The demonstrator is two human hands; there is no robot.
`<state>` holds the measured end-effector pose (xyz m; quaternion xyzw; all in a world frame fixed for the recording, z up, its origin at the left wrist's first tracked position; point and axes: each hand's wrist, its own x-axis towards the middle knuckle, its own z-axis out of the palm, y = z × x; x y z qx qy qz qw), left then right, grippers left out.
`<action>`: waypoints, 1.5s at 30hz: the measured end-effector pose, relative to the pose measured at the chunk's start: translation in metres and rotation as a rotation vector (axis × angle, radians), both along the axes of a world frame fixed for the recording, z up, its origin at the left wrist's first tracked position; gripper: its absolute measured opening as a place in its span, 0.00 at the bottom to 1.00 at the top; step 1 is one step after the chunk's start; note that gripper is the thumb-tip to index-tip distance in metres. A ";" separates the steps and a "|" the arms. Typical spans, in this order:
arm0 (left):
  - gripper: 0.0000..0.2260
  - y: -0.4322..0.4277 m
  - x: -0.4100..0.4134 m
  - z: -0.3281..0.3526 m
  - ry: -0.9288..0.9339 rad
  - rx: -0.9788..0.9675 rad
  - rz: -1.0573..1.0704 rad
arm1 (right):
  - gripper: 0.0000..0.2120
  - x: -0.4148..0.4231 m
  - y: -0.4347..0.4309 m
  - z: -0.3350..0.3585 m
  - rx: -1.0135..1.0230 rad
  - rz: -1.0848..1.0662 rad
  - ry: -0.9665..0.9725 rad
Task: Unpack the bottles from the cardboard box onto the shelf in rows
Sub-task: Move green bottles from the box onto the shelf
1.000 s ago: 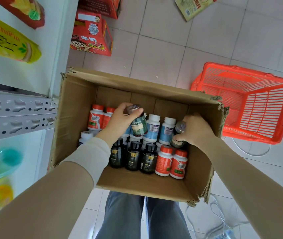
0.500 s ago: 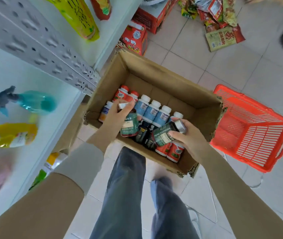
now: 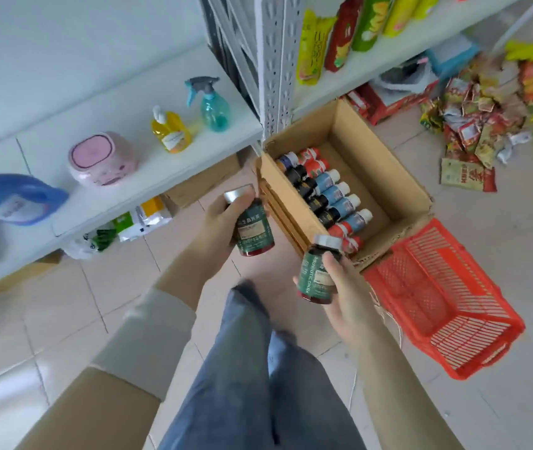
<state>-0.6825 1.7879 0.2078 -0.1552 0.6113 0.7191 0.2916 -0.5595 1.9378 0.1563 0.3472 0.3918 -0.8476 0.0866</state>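
My left hand [image 3: 218,222] is closed around a green bottle with a silver cap [image 3: 253,230], held above the floor just left of the cardboard box [image 3: 385,164]. My right hand [image 3: 343,293] grips a second green bottle [image 3: 317,274] in front of the box's near corner. Inside the box stand several bottles [image 3: 326,196] with red, blue and black labels. The white shelf [image 3: 148,164] runs along the left, level with my left hand.
On the shelf stand a teal spray bottle [image 3: 213,107], a yellow pump bottle [image 3: 171,131], a pink case [image 3: 101,159] and a blue detergent jug [image 3: 15,198]. A red plastic basket [image 3: 440,297] sits right of the box. Snack packets [image 3: 485,118] litter the floor behind.
Both hands have lifted their green bottles out of the box and drawn back toward me. My view has swung left, bringing the shelf into sight.
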 end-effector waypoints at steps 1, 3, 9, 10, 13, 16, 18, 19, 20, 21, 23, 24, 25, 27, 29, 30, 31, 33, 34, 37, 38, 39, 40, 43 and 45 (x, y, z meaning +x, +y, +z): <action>0.04 -0.014 0.010 0.011 0.007 0.021 0.034 | 0.45 0.002 -0.014 0.012 -0.020 0.012 0.002; 0.05 -0.043 0.028 0.030 0.031 0.047 0.091 | 0.44 0.006 -0.042 0.033 -0.017 0.092 0.024; 0.07 -0.133 0.060 0.084 0.132 0.077 0.284 | 0.41 0.007 -0.119 0.091 0.070 0.449 0.122; 0.07 -0.147 0.063 0.095 0.161 0.083 0.306 | 0.35 0.005 -0.129 0.100 0.076 0.502 0.139; 0.15 -0.187 0.068 0.133 0.239 0.113 0.375 | 0.34 -0.009 -0.161 0.129 0.114 0.650 0.201; 0.16 -0.222 0.065 0.173 0.343 0.122 0.410 | 0.45 -0.031 -0.192 0.163 0.156 0.732 0.318; 0.11 -0.241 0.060 0.199 0.404 0.105 0.446 | 0.43 -0.046 -0.213 0.188 0.173 0.748 0.403; 0.10 -0.249 0.057 0.211 0.439 0.100 0.470 | 0.43 -0.053 -0.222 0.199 0.183 0.754 0.445; 0.09 -0.257 0.054 0.224 0.476 0.096 0.490 | 0.43 -0.061 -0.231 0.211 0.195 0.758 0.483; 0.08 -0.264 0.050 0.235 0.512 0.091 0.507 | 0.43 -0.068 -0.239 0.223 0.202 0.761 0.514; 0.08 -0.275 0.041 0.256 0.577 0.079 0.519 | 0.39 -0.081 -0.252 0.246 0.196 0.764 0.560; 0.07 -0.280 0.036 0.266 0.602 0.072 0.515 | 0.36 -0.088 -0.257 0.257 0.196 0.770 0.579; 0.07 -0.284 0.030 0.274 0.624 0.059 0.512 | 0.33 -0.095 -0.260 0.267 0.193 0.774 0.598; 0.07 -0.291 0.014 0.292 0.660 0.032 0.518 | 0.33 -0.112 -0.263 0.287 0.182 0.771 0.636; 0.07 -0.294 -0.005 0.309 0.695 0.019 0.528 | 0.39 -0.132 -0.263 0.303 0.218 0.761 0.675; 0.07 -0.295 -0.015 0.317 0.714 0.015 0.530 | 0.42 -0.143 -0.262 0.311 0.241 0.747 0.688; 0.08 -0.296 -0.026 0.325 0.731 0.003 0.526 | 0.44 -0.155 -0.260 0.318 0.263 0.733 0.699; 0.13 -0.296 -0.052 0.342 0.764 -0.029 0.512 | 0.44 -0.182 -0.256 0.333 0.286 0.717 0.742; 0.14 -0.296 -0.065 0.350 0.775 -0.042 0.509 | 0.43 -0.195 -0.253 0.341 0.295 0.713 0.766; 0.09 -0.292 -0.112 0.375 0.827 -0.079 0.506 | 0.33 -0.236 -0.243 0.371 0.417 0.717 0.846; 0.07 -0.292 -0.128 0.383 0.845 -0.101 0.503 | 0.28 -0.250 -0.240 0.382 0.464 0.713 0.867; 0.06 -0.292 -0.145 0.389 0.859 -0.132 0.496 | 0.26 -0.265 -0.237 0.392 0.512 0.713 0.889; 0.06 -0.294 -0.161 0.395 0.871 -0.171 0.481 | 0.25 -0.280 -0.236 0.402 0.556 0.719 0.910; 0.10 -0.303 -0.210 0.411 0.876 -0.306 0.403 | 0.21 -0.329 -0.239 0.425 0.680 0.754 0.945; 0.13 -0.312 -0.242 0.419 0.840 -0.409 0.348 | 0.22 -0.362 -0.247 0.435 0.761 0.779 0.954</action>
